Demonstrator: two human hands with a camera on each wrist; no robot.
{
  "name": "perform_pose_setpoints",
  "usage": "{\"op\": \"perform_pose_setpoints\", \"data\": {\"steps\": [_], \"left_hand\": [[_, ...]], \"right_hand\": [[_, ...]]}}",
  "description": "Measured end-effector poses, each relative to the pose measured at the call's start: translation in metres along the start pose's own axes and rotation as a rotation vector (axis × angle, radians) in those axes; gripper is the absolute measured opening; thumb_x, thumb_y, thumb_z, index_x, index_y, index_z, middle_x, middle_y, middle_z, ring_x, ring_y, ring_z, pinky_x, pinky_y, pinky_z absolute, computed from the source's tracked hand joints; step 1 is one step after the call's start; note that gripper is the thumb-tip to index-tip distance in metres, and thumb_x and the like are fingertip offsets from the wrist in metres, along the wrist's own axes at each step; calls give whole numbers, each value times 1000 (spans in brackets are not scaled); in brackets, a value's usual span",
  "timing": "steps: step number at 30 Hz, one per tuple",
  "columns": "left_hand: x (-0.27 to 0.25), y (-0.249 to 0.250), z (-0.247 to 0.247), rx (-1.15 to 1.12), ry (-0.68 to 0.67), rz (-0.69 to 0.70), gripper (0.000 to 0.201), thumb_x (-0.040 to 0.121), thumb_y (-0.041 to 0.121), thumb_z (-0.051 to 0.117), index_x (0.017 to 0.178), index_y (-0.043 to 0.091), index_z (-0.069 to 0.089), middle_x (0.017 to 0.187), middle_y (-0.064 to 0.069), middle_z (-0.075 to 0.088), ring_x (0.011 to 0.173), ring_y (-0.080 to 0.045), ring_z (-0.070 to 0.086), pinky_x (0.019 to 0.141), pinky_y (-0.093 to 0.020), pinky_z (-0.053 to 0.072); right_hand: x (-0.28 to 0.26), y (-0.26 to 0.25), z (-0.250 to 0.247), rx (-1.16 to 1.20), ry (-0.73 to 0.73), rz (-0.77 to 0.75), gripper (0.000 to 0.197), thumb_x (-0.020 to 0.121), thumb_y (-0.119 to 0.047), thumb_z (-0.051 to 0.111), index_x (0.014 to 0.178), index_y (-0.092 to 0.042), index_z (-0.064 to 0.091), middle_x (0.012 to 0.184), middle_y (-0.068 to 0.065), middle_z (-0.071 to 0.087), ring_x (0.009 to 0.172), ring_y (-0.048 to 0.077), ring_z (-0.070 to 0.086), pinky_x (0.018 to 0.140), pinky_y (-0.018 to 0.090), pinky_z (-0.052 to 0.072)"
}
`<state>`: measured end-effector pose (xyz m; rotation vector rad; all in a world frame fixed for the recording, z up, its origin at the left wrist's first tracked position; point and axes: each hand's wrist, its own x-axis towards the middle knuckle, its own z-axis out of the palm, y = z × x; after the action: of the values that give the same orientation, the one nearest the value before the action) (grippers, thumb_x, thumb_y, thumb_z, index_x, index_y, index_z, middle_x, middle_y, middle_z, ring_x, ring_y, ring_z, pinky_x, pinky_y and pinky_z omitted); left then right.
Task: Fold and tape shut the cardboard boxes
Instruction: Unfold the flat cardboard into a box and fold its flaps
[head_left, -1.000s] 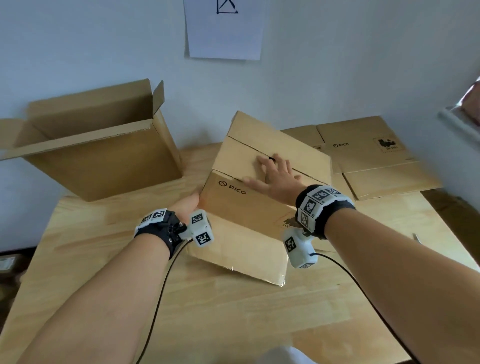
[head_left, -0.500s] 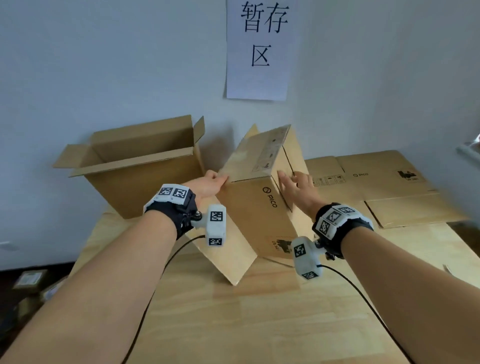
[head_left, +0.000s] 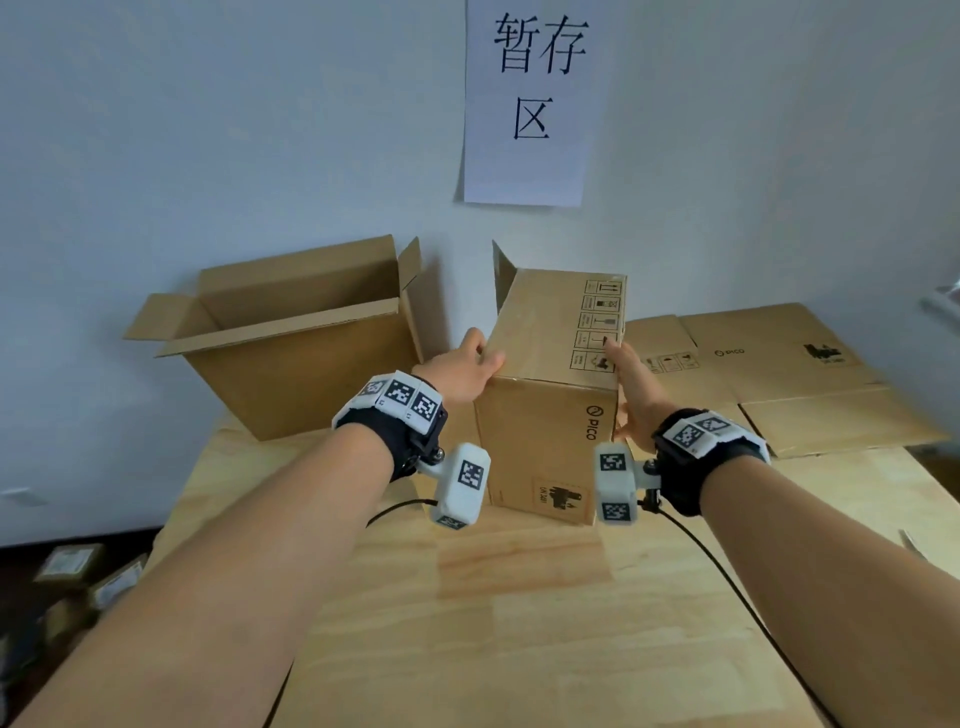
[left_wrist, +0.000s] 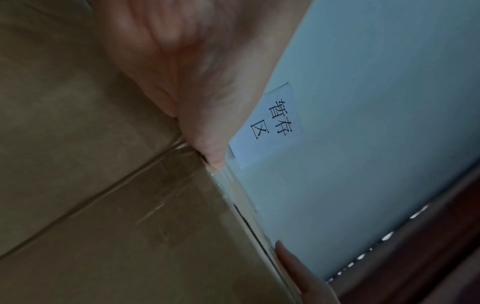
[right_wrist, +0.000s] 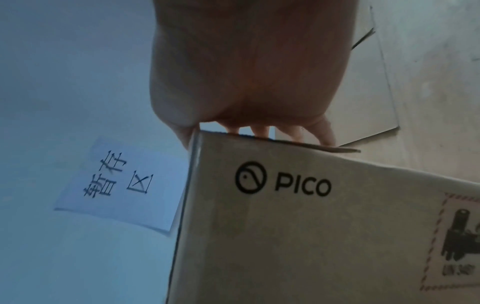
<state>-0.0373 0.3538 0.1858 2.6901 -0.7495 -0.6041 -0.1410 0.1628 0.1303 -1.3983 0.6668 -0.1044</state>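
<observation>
1. Pale wall (head_left: 234, 130) rises behind your wooden desk (head_left: 519, 623), with a paper sign (head_left: 530, 104) of black characters fixed to it above the boxes.
2. Your box (head_left: 545, 431) stands on the desk at mid-width, nearer the far edge than the near one, resting on one side; the face toward you carries the PICO logo (head_left: 595, 423) and a label (head_left: 561, 499).
3. One flap (head_left: 503, 275) sticks up at the box's far left corner, toward the wall.
4. Your left hand (head_left: 462, 371) presses flat on the box's left side at the top edge. The left wrist view shows that face as two flaps meeting at a taped seam (left_wrist: 103, 191); the thumb lies along the edge.
5. Your right hand (head_left: 634, 395) lies against the box's right side, fingers straight and extended, thumb on the near edge. Neither grip is curled round anything; both are open palms squeezing the box between them.
6. An open box (head_left: 311, 364), flaps spread, sits at the desk's far left corner, just beside your box.
7. Flattened boxes (head_left: 779, 374) lie along the far right edge, against the wall.
</observation>
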Motion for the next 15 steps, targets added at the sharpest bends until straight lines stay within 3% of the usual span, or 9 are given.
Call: {"op": "perform_pose_setpoints", "data": {"steps": [2, 4, 5, 7, 9, 12, 15], "left_hand": [[0, 10, 3, 93, -7, 46, 42, 100, 51, 23, 119, 14, 30, 71, 1, 46, 59, -18, 45, 65, -32, 41], [-2, 20, 6, 190, -17, 106, 55, 97, 59, 25, 129, 14, 25, 73, 2, 52, 64, -16, 50, 85, -42, 46], [-3, 24, 6, 209, -29, 134, 62, 95, 61, 28, 133, 13, 22, 72, 3, 52, 63, -15, 50, 85, -42, 47], [-5, 27, 2, 201, -71, 176, 70, 92, 62, 37, 136, 10, 20, 78, 2, 51, 61, -11, 49, 64, -33, 46], [-6, 24, -5, 236, -141, 175, 74, 90, 59, 47, 139, 11, 19, 98, -4, 57, 73, -12, 54, 59, -26, 41], [-9, 18, -8, 345, -170, 159, 75, 91, 45, 58, 146, 14, 19, 135, -11, 51, 109, -23, 55, 83, -28, 42], [-13, 19, -3, 375, -127, 181, 68, 91, 38, 60, 147, 15, 28, 143, -8, 46, 125, -26, 48, 100, -33, 38]], "right_hand": [[0, 4, -8, 59, 31, -10, 43, 92, -52, 39, 127, -28, 49, 123, 2, 60, 110, 26, 55, 93, 59, 42], [-3, 4, -18, 83, 41, -28, 35, 97, -41, 38, 122, -20, 52, 115, 5, 63, 105, 25, 58, 87, 47, 49], [-4, 4, -23, 63, 53, -47, 33, 98, -36, 38, 123, -17, 51, 113, 5, 62, 104, 25, 58, 84, 43, 50], [-5, 1, -31, 28, 60, -62, 33, 98, -28, 41, 128, -17, 47, 114, 2, 62, 102, 19, 59, 76, 37, 50], [-7, -3, -34, 41, 44, -53, 33, 97, -24, 43, 130, -22, 45, 116, 0, 61, 102, 17, 59, 75, 36, 50], [-10, -1, -33, 18, 64, -104, 29, 99, -20, 40, 128, -22, 43, 111, -4, 61, 100, 16, 60, 81, 35, 51], [-14, 2, -36, -41, 83, -128, 43, 99, -25, 39, 142, -23, 35, 126, -4, 58, 111, 16, 57, 99, 41, 45]]}}
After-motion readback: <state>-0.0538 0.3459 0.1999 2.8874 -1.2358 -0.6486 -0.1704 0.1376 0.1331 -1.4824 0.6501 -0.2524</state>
